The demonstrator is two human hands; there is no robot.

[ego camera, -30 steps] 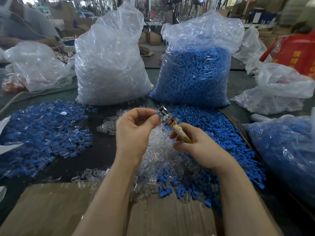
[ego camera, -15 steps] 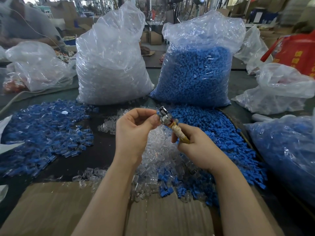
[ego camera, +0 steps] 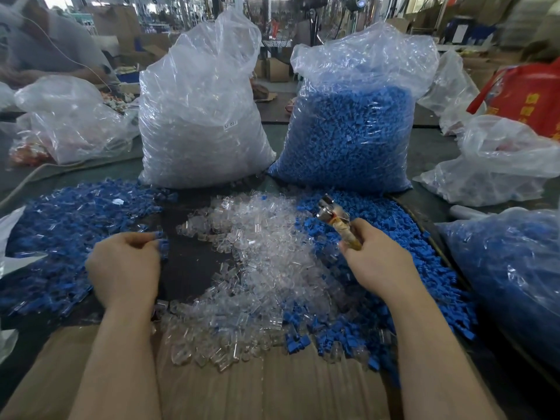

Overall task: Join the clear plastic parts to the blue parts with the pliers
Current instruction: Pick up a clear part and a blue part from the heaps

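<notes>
Pliers (ego camera: 336, 218) sit in my right hand (ego camera: 378, 262), grip curled round the taped handle, over the clear parts (ego camera: 260, 268) and blue parts (ego camera: 391, 237). My left hand (ego camera: 125, 268) pinches a joined piece at the left pile (ego camera: 60, 225). Behind stand the clear-part bag (ego camera: 200, 116) and blue-part bag (ego camera: 351, 131).

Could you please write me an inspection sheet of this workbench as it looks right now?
Surface: dark table, with flattened cardboard at the near edge.
Job's things: loose clear parts in the centre; loose blue parts to the right; pile of joined parts on the left; pliers.
Clutter: bag of clear parts, bag of blue parts, other plastic bags.
Hands: left hand curled at the joined pile's edge, grasp unclear; right hand grips the pliers.
Cables: thin wire far left.
Surroundings: another person, boxes behind.
</notes>
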